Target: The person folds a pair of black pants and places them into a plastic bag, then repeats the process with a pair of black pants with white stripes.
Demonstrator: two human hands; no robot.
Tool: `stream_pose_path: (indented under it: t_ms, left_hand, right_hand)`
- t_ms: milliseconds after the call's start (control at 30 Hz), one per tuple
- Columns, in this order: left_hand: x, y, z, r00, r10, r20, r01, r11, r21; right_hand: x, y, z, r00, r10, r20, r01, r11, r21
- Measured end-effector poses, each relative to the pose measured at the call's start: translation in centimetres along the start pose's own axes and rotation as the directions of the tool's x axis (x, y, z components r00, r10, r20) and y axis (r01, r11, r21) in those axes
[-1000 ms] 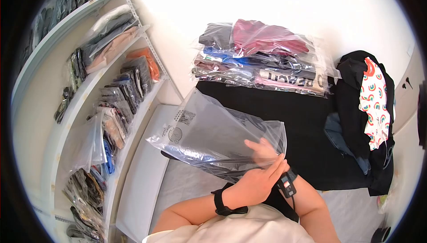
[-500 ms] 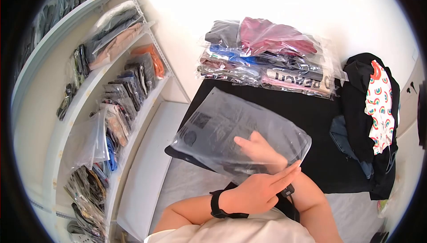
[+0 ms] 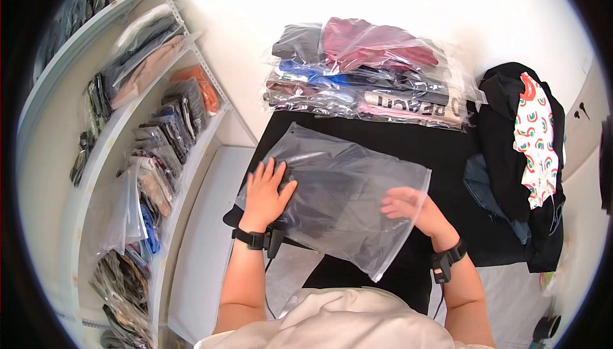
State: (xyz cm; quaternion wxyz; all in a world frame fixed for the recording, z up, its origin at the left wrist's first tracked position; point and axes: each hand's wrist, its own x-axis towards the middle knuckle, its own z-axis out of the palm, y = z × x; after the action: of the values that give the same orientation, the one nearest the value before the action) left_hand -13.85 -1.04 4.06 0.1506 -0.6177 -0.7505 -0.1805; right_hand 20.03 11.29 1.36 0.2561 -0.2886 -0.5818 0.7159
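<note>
A clear, frosted plastic zip bag lies fairly flat over the front of the black-covered table, its slider edge toward the right and its near corner hanging over the table edge. My left hand rests on the bag's left end, palm down with fingers spread. At the right edge is my right hand, fingers extended and apart. Those fingers look hazy, as if seen through the plastic at the bag's mouth. Neither hand grasps anything. No garment shows inside the bag.
Behind the bag is a stack of bagged folded clothes. On the right lie a black garment, a white rainbow-print garment and dark blue denim. Shelves of bagged clothes stand on the left.
My left hand has moved from the bag's right edge to its left end and lies flat. My right hand has drawn back toward the mouth. The bag is flatter and turned slightly.
</note>
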Motion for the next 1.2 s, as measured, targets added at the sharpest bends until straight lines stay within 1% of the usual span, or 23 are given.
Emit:
stream_pose_path:
  t_ms: [67, 100, 133, 233, 300, 333, 367, 433, 500, 567, 633, 700, 733, 767, 833, 867, 900, 967, 1000, 1033, 1100, 1133, 1200]
  left_hand:
    - [-0.8, -0.8, 1.4, 0.982, -0.076, 0.174, 0.102, 0.983, -0.150]
    - [-0.9, -0.9, 1.4, 0.981, -0.059, 0.186, 0.088, 0.984, -0.153]
    - [-1.1, -0.8, 1.5, 0.982, -0.063, 0.178, 0.092, 0.983, -0.158]
    - [-1.0, 0.0, 0.8, 0.984, -0.052, 0.173, 0.073, 0.991, -0.116]
    - [-0.7, 1.1, -0.9, 1.000, -0.026, -0.016, 0.024, 0.995, -0.092]
    - [-0.7, 2.4, -2.0, 0.998, -0.033, -0.057, 0.024, 0.988, -0.150]
    - [-1.2, 3.3, -1.4, 0.999, -0.030, -0.045, 0.023, 0.988, -0.155]
    - [-2.7, 4.9, 0.1, 0.989, 0.129, 0.075, -0.118, 0.983, -0.138]
    - [-3.4, 5.9, 1.0, 0.987, 0.143, 0.079, -0.135, 0.986, -0.099]
    - [-3.4, 5.8, 0.5, 0.991, 0.115, 0.063, -0.104, 0.982, -0.159]
    - [-3.6, 6.3, -0.3, 0.996, 0.089, 0.027, -0.082, 0.976, -0.203]
    - [-4.2, 7.3, -1.6, 0.990, 0.139, 0.020, -0.133, 0.971, -0.199]
    - [-4.5, 7.5, -1.1, 0.987, 0.160, 0.035, -0.151, 0.973, -0.176]
    - [-4.8, 7.6, -0.3, 0.986, 0.162, 0.039, -0.153, 0.972, -0.177]
    - [-5.0, 7.7, 1.1, 0.992, 0.117, 0.049, -0.107, 0.978, -0.177]
    - [-4.9, 7.7, 1.3, 0.992, 0.123, 0.031, -0.116, 0.977, -0.177]
    - [-4.8, 7.7, 1.4, 0.991, 0.129, 0.034, -0.121, 0.977, -0.177]
    - [-4.1, 7.8, 1.7, 0.996, 0.092, 0.020, -0.084, 0.967, -0.241]
    - [-3.8, 7.9, 2.0, 0.996, 0.087, -0.001, -0.084, 0.967, -0.242]
    - [-3.4, 8.2, 2.4, 0.996, 0.087, -0.001, -0.085, 0.967, -0.241]
    - [-2.8, 8.7, 2.9, 0.997, 0.068, -0.033, -0.073, 0.976, -0.206]
    - [-2.6, 8.9, 2.9, 0.997, 0.070, -0.025, -0.074, 0.978, -0.197]
    - [-3.0, 9.0, 2.7, 0.997, 0.075, -0.016, -0.077, 0.977, -0.200]
  right_hand:
    - [-0.8, 0.7, -1.4, 0.999, -0.038, -0.010, 0.039, 0.998, 0.054]
    - [-1.5, 0.9, -1.5, 0.997, -0.069, -0.023, 0.071, 0.992, 0.107]
    - [-1.9, 1.1, -1.5, 0.993, -0.040, -0.110, 0.052, 0.993, 0.106]
    - [-2.7, 1.1, -1.6, 0.977, -0.048, -0.208, 0.076, 0.989, 0.125]
    - [-3.4, 1.2, -1.3, 0.965, -0.039, -0.259, 0.075, 0.989, 0.131]
    - [-3.9, 1.5, -1.2, 0.964, -0.058, -0.258, 0.096, 0.986, 0.137]
    - [-4.4, 1.7, -1.1, 0.964, -0.076, -0.254, 0.115, 0.983, 0.141]
    - [-5.0, 1.8, -0.3, 0.962, -0.051, -0.266, 0.094, 0.984, 0.150]
    - [-5.9, 2.0, 0.1, 0.961, -0.031, -0.276, 0.079, 0.983, 0.163]
    - [-6.9, 2.3, 0.6, 0.983, -0.015, -0.181, 0.040, 0.990, 0.135]
    - [-8.5, 2.2, 1.2, 0.995, -0.087, -0.056, 0.087, 0.996, -0.010]
    - [-9.8, 1.5, 2.4, 0.997, 0.004, 0.079, -0.003, 1.000, -0.008]
    - [-10.2, 1.5, 3.4, 0.987, 0.100, 0.126, -0.111, 0.990, 0.083]
    - [-10.6, 1.1, 4.4, 0.970, 0.171, 0.174, -0.188, 0.979, 0.084]
    - [-10.7, 3.4, 5.6, 0.975, 0.050, 0.215, -0.079, 0.989, 0.127]
    - [-10.4, 4.1, 5.4, 0.974, 0.073, 0.217, -0.097, 0.990, 0.102]
    - [-10.5, 4.2, 5.0, 0.975, 0.072, 0.212, -0.097, 0.990, 0.107]
    - [-10.2, 3.8, 3.7, 0.994, -0.055, 0.090, 0.042, 0.989, 0.144]
    - [-10.1, 3.3, 3.7, 0.990, -0.140, -0.013, 0.140, 0.977, 0.163]
    - [-9.9, 3.0, 3.6, 0.983, -0.163, -0.088, 0.178, 0.964, 0.196]
    - [-9.8, 2.9, 3.4, 0.980, -0.150, -0.134, 0.165, 0.980, 0.109]
    - [-10.0, 3.0, 3.3, 0.978, -0.155, -0.138, 0.170, 0.980, 0.105]
    - [-10.6, 3.4, 3.2, 0.997, 0.021, -0.078, -0.018, 0.999, 0.040]
